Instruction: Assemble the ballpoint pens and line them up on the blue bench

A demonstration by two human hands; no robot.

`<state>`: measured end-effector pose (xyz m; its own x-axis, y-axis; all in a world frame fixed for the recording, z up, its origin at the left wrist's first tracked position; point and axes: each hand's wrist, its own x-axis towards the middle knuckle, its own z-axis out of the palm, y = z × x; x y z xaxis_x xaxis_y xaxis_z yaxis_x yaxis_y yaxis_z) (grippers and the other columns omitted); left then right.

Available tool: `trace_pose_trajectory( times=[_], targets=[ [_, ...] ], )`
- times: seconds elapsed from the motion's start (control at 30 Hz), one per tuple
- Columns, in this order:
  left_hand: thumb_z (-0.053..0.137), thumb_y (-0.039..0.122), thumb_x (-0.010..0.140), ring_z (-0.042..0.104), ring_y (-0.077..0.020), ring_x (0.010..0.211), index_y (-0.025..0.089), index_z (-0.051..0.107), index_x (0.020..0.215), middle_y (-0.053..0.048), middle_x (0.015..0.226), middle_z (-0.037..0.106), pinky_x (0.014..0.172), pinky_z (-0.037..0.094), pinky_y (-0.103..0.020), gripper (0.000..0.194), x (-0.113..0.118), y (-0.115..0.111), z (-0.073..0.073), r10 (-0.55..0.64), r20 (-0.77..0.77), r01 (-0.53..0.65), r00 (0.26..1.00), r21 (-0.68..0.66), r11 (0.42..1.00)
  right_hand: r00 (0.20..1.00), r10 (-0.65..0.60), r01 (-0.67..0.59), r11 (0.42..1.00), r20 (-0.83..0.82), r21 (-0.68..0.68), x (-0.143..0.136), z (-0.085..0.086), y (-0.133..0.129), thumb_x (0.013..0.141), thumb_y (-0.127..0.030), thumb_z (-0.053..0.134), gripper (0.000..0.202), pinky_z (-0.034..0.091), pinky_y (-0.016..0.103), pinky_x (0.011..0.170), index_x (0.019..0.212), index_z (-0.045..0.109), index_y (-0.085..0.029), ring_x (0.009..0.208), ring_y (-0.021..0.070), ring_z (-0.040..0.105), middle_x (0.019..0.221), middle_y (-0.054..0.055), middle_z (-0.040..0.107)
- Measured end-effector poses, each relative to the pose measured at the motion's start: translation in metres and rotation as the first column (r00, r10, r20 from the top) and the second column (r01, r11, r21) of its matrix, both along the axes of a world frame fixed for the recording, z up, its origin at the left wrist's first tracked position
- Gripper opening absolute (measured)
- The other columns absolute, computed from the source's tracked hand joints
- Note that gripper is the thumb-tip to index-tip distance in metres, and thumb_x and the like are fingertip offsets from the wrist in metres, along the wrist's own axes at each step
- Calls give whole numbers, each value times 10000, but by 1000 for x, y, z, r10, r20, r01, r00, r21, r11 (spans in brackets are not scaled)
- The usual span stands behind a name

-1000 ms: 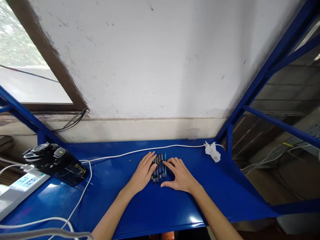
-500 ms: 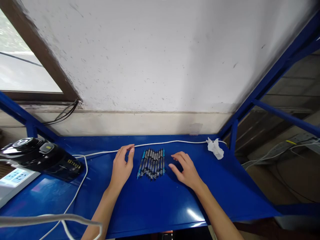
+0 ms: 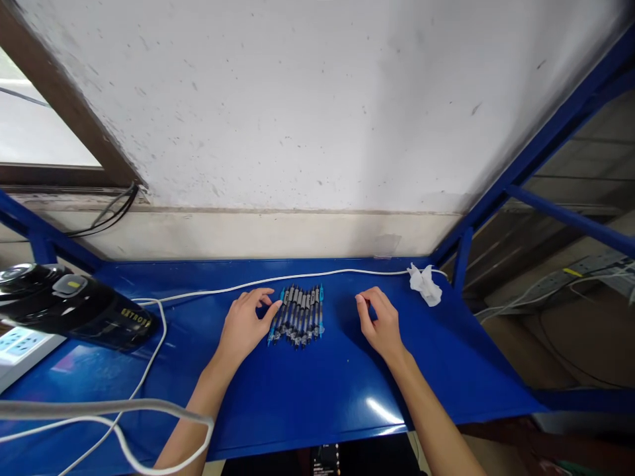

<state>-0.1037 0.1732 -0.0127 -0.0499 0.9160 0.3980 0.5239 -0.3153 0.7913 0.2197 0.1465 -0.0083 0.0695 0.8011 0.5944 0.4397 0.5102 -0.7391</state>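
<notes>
Several clear-barrelled pens with black and grey parts (image 3: pixel 299 316) lie side by side in a row on the blue tabletop (image 3: pixel 297 396). The pens at the two ends have light-blue parts. At the row's left end is my left hand (image 3: pixel 247 325), its thumb and fingers apart and the thumb tip close to the leftmost blue pen (image 3: pixel 272 336); whether it touches cannot be made out. My right hand (image 3: pixel 383 324) rests a little to the right of the row, away from the pens. Its fingers are curled with thumb and forefinger tips together, and nothing shows between them.
A black bottle-shaped container (image 3: pixel 99 314) lies at the left beside a white power strip (image 3: pixel 30 357). White cable (image 3: pixel 163 344) loops across the left side, and another run crosses behind the pens. Crumpled tissue (image 3: pixel 425 285) sits at the back right. Blue frame bars (image 3: pixel 570 211) flank the table.
My left hand has come right, up to the left end of the pen row. My right hand has moved away from the pens and its fingers have closed. The view has shifted slightly.
</notes>
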Motion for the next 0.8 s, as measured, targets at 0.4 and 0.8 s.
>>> trace_pose_trajectory(
  times=[0.4,0.8],
  targets=[
    [632,320,951,670,-290,920,274,713,1109,-30,964,765,830,474,-399,184,4,-6,8,-57,-449,24,892,-77,997,968,-63,34,992,242,119,2,1,1,1075,-212,562,148,451,356,721,947,635,-229,719,190,544,810,25,586],
    [676,237,837,700,-299,858,267,743,940,-26,849,767,801,464,-405,127,0,-4,3,45,-511,-74,858,-36,997,965,-57,30,994,256,109,1,2,0,1070,-203,566,155,441,357,717,928,621,-230,713,188,534,795,20,575]
  ],
)
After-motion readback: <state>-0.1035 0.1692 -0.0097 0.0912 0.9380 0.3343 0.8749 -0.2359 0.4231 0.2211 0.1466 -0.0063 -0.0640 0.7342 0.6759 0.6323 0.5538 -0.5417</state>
